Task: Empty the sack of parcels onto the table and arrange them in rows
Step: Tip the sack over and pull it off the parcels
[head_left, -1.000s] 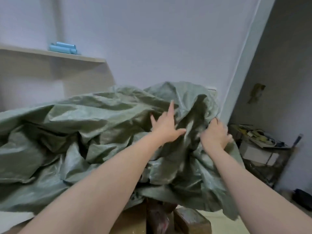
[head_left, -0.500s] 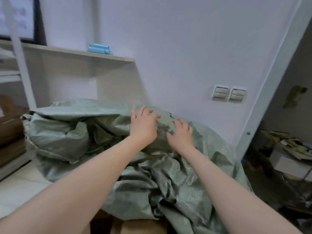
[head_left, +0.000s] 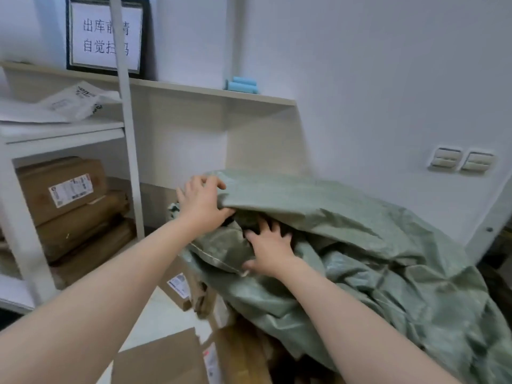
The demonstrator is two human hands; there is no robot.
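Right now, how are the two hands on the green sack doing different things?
The left hand is higher, and its fingers curl round the top flap of the green sack. The right hand is lower, with its fingers spread at the dark opening. The left hand grips; the right hand only presses. Both touch the sack.

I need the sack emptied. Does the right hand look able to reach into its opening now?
Probably yes: the left hand holds up the top fold of the sack, and the right hand lies at the dark gap beneath.
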